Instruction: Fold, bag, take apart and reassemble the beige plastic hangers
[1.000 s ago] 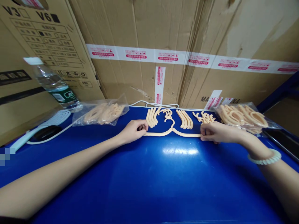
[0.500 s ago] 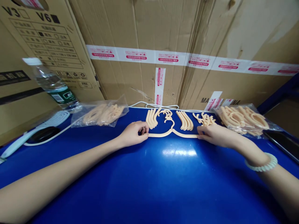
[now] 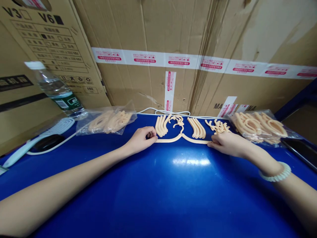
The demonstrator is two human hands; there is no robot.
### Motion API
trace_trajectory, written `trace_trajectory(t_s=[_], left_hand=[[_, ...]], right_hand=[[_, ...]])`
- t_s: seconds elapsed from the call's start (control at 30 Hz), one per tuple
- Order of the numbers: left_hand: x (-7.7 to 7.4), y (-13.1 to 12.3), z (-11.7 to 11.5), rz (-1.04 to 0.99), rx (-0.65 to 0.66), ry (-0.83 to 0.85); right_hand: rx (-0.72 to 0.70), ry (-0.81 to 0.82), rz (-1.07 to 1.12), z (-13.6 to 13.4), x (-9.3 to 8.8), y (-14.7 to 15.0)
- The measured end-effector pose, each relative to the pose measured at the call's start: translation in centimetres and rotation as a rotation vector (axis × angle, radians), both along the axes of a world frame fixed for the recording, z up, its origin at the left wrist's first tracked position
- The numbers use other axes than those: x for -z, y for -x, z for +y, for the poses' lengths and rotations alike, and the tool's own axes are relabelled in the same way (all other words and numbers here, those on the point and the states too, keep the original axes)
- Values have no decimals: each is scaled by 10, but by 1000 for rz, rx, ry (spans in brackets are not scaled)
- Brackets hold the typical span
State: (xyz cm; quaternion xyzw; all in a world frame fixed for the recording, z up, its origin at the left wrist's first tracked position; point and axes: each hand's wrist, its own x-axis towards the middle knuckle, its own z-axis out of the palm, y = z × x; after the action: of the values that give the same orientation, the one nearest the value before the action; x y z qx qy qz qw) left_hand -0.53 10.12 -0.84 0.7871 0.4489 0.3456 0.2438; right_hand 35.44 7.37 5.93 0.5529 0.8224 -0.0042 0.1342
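A beige plastic clothes hanger [image 3: 170,140], with a hook at the top and two curved arms, lies spread on the blue table. My left hand [image 3: 143,139] pinches the end of its left arm between thumb and fingers. At the opposite end, my right hand [image 3: 229,142], below a pale green bracelet, is closed on the right arm's tip. Behind the hanger sit a row of loose hanger arms [image 3: 162,126] on the left and a second row of arms [image 3: 196,128] on the right. Small loose hooks [image 3: 218,125] are heaped just beyond my right hand.
Clear bags of beige hanger parts lie left [image 3: 110,121] and right [image 3: 260,127]. A water bottle [image 3: 58,91], a light blue brush-like item [image 3: 42,137] and a black object [image 3: 48,142] stand far left. A phone [image 3: 300,152] is at right; cardboard boxes [image 3: 153,29] wall the back.
The hanger's middle has shifted slightly away from me and its arms now slope a little more. Both hands keep their hold at the ends, with the right-hand fingers curled tighter.
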Motion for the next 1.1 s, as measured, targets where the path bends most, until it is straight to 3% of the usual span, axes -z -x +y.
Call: trace_trajectory(t_s=[0.37,0.57,0.73,1.1], left_hand=[[0,2,1,-90,-17,65],[-3,3,-1,10,99,50],[-2,3,0,133,119,-25],[1,4,1,88,131,-52]], right_hand=[[196,329,-4,-8,-15,2],[156,241,-35,-6,-9,5],[179,208,-47,-4,-4,8],[151,115,-86,0,8,4]])
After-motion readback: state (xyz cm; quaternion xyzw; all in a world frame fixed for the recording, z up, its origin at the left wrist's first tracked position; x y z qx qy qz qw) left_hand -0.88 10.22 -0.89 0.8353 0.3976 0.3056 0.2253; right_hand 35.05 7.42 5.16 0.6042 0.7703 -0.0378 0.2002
